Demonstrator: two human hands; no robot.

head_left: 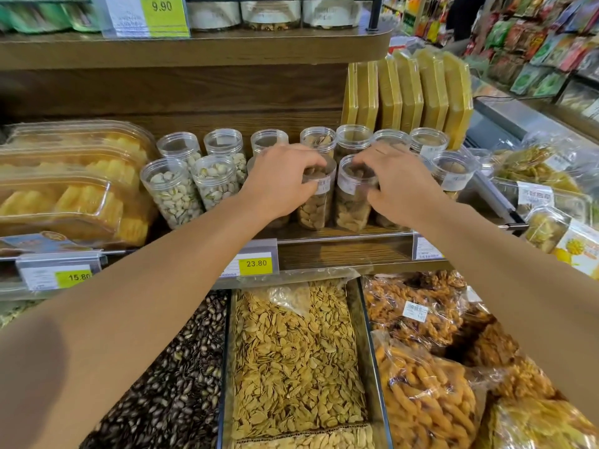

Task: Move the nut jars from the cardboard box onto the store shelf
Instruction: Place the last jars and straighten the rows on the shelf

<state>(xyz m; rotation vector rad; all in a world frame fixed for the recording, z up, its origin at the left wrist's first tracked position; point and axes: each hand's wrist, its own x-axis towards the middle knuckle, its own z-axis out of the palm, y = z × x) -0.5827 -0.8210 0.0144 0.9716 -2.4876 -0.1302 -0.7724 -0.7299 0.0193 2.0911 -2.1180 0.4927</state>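
Hands each clench a grip on clear round plastic jars: left hand (285,181) on almond jar (316,202), right hand (397,186) on neighbouring jar (351,202).

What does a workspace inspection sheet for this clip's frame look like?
Surface: wooden store shelf, jars standing in two rows.
Job's things: left hand grips an almond jar; right hand grips the next nut jar. Cardboard box: nothing seen.
Clutter: pistachio jars, clear pastry tubs, yellow packs, price tag.
Grippers: fingers of both hands curled round jars.
Cables: nothing seen.
Surroundings: seed bins below, snack aisle at right.
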